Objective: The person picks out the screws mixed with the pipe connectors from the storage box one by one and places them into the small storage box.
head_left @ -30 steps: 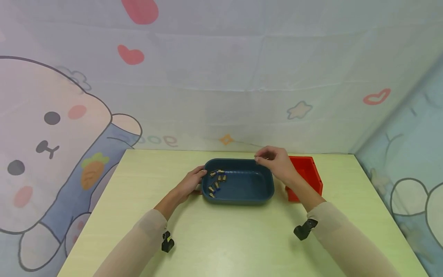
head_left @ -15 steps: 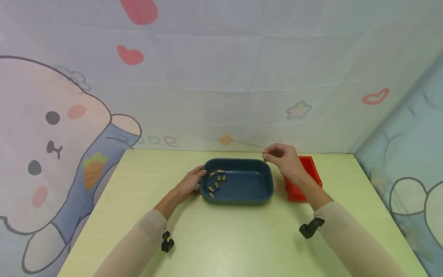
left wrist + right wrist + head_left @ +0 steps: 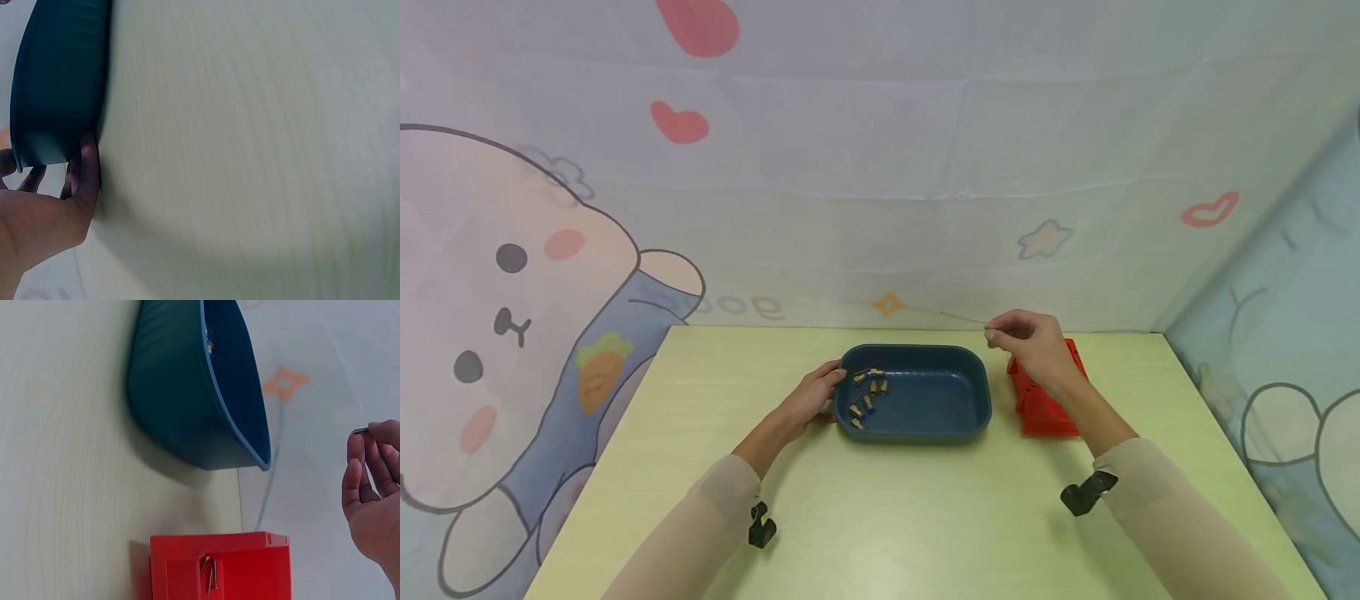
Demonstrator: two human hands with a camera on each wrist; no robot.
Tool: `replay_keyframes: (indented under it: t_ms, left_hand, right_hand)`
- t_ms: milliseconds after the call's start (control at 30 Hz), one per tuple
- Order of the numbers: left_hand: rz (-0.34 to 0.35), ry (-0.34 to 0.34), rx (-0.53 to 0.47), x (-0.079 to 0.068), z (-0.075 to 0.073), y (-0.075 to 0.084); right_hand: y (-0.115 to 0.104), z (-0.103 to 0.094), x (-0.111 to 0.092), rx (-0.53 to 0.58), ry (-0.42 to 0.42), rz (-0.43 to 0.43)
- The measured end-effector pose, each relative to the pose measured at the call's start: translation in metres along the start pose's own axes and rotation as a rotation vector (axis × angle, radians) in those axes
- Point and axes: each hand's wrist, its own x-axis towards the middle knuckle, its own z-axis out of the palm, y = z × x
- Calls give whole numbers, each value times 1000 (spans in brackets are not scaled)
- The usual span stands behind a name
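Note:
A dark blue plastic tray (image 3: 928,404) lies on the table, with several small brass-coloured fittings (image 3: 868,402) with blue parts at its left end. My left hand (image 3: 808,396) grips that end, fingers round the rim and side; the left wrist view shows this hand (image 3: 47,215) at the tray's wall (image 3: 59,87). Beyond the tray's right end, my right hand (image 3: 1026,342) is raised, pinching a thin metal nail (image 3: 360,430), mostly hidden by the fingertips. Under that hand and wrist stands a red bin (image 3: 1041,412). Thin nails (image 3: 212,574) lie inside it.
The pale wood-look table (image 3: 880,517) extends in front of the tray. A printed cloth backdrop (image 3: 880,208) rises behind the table's back edge and along the right side. Black cameras (image 3: 1086,493) are strapped to both wrists.
My right hand has moved right, from above the tray's back right corner to a place over the red bin's left side, keeping its pinch. The left hand stays on the tray.

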Motion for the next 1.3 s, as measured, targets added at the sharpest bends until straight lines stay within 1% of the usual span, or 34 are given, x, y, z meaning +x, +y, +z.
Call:
replay_keyframes:
  t_ms: [367,667,900,1133,1300]
  left_hand:
    - [2,1,3,1,-1,0]
    - [5,1,6,2,1,0]
    - [8,3,2,2,1,0]
    - [1,7,-5,1,1,0]
    - [6,8,-2,3,2,-1]
  right_hand:
    - [5,-14,-1,-10,40,2]
    - [8,-28,-2,-52,69,23]
    - [17,-39,-4,-71,94,73]
    - [29,-51,-4,-106,105,48]
    - [33,-61,-4,-108,119,57]
